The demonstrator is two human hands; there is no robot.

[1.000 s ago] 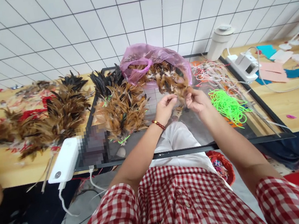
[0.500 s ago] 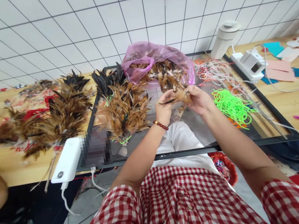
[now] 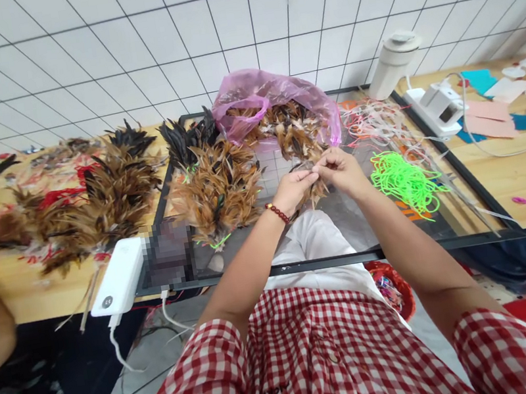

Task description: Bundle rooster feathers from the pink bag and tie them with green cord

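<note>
Both hands meet over the middle of the tray (image 3: 274, 268), left hand (image 3: 294, 188) and right hand (image 3: 341, 168) touching, a small feather bunch (image 3: 312, 190) pinched between them. Just behind them sits the plastic bag (image 3: 272, 99), feathers inside it. Left of the hands, on the tray, lies a heap of feather bundles (image 3: 214, 188); further left, off the tray on the counter (image 3: 24, 298), more feather bundles (image 3: 94, 204). At the tray's near left corner rests a power bank (image 3: 118, 276). Right of the hands, a tangle of cords (image 3: 402, 178); behind it, at the wall, a bottle (image 3: 392, 63).
</note>
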